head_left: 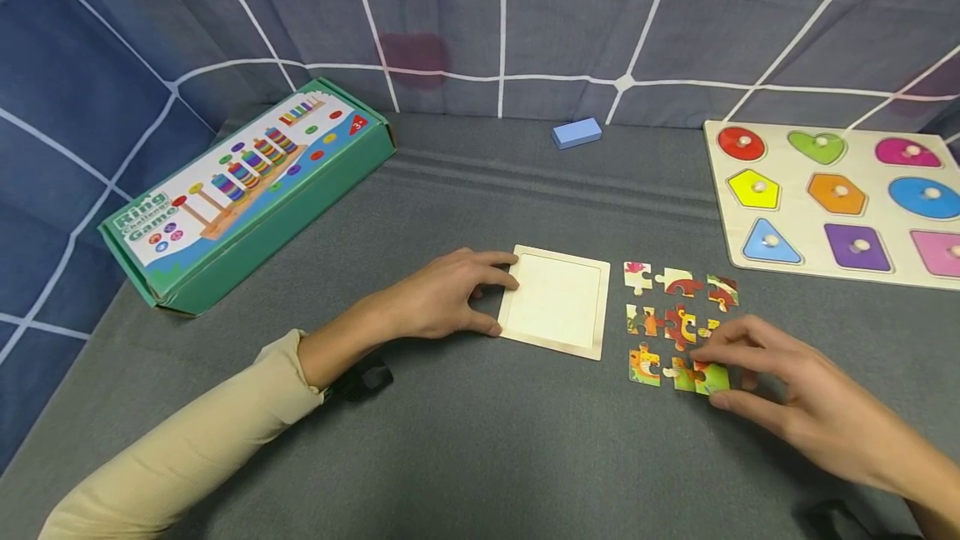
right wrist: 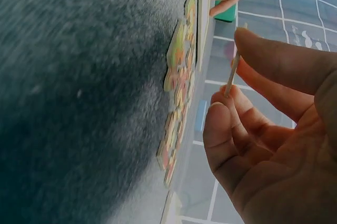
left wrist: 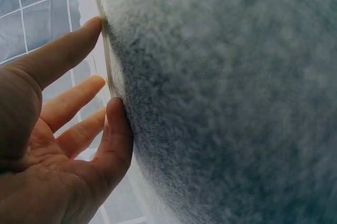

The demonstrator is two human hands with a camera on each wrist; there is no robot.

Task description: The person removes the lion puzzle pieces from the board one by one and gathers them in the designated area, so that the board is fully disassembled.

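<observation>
A square wooden puzzle tray [head_left: 558, 301], with a raised rim and a bare inside, lies flat in the middle of the table. My left hand [head_left: 450, 294] rests at its left edge, fingertips on the rim and thumb near the lower left corner. Between the thumb and fingers of my right hand [head_left: 795, 398] is a thin green jigsaw piece [head_left: 712, 379], which the right wrist view shows edge-on, above the table. Several loose jigsaw pieces [head_left: 644, 365] with animal pictures lie in rows right of the tray; the right hand partly hides some.
A green ring game box [head_left: 277, 219] stands at the back left. Near the back curtain lies a blue block [head_left: 577, 133]. A knobbed shape board [head_left: 810, 267] with coloured shapes lies at the right. Checked curtain [head_left: 457, 15] borders the table behind.
</observation>
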